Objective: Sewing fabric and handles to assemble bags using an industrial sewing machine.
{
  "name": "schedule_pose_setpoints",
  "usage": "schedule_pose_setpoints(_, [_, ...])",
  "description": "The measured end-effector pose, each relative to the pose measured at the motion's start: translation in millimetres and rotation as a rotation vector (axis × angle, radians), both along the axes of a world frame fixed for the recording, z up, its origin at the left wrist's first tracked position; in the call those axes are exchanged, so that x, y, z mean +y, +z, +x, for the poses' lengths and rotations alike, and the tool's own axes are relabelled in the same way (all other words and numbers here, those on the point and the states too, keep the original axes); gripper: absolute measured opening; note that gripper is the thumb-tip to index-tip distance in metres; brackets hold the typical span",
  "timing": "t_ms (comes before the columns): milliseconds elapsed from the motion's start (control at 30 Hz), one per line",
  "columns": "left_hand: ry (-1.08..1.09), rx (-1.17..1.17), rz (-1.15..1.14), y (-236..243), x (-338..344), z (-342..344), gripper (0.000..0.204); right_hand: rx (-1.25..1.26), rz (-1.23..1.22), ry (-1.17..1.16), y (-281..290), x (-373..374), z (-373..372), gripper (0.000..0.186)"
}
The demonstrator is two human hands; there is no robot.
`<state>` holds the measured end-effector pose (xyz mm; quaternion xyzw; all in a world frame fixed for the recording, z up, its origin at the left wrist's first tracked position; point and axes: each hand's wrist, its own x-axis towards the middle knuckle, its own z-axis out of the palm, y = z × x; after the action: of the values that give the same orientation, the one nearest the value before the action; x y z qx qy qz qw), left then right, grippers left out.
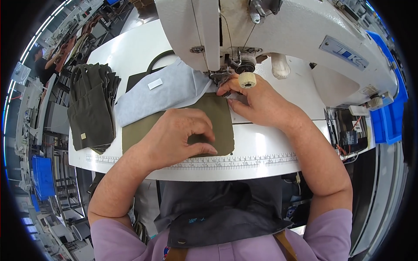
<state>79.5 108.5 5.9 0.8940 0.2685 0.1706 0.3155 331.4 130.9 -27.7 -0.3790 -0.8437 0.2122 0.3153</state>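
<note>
My left hand [180, 135] is held over an olive fabric panel [223, 126], its fingers curved and its thumb apart, holding nothing. Folded across the panel's far part is light grey-blue fabric [159, 93] with a small white label [155, 84]. A dark strap loop [159, 57] curves out behind it. Close by the presser foot [221, 77] of a white sewing machine [296, 26], my right hand [257, 98] has its fingers bent in at the fabric's right edge. Something dark shows between its thumb and forefinger, too small to make out.
A stack of dark green fabric pieces with handles [92, 104] lies on the left of the white table [196, 175]. A ruler strip [244, 163] runs along its front edge. On the right are a tray of tools [352, 128] and a blue bin [392, 117].
</note>
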Motion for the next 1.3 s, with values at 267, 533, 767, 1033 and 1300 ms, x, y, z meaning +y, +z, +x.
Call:
schedule_pose_setpoints(267, [-0.029, 0.039, 0.214, -3.9, -22.0, 8.9, 0.021, 0.02, -0.094, -0.036, 4.0, -1.2, -2.3, 0.021])
schedule_pose_setpoints(533, [0.013, 0.157, 0.302, -1.4, -28.3, 14.4, 0.018, 0.009, 0.005, -0.03, -0.7, -0.9, -2.1, 0.022])
schedule_pose_setpoints(767, [0.296, -0.085, 0.404, 18.6, -12.7, 11.0, 0.007, -0.03, -0.134, -0.058, 10.6, -5.6, -2.6, 0.025])
schedule_pose_setpoints(1033, [0.409, -0.229, 0.657, 9.2, 9.9, 20.1, 0.005, 0.02, -0.004, -0.082, -11.4, 5.2, -2.6, 0.017])
schedule_pose_setpoints(1300, [0.464, -0.29, 0.582, 5.5, 12.3, 19.7, 0.009, 0.054, -0.092, -0.149, -15.0, 9.0, -6.7, 0.012])
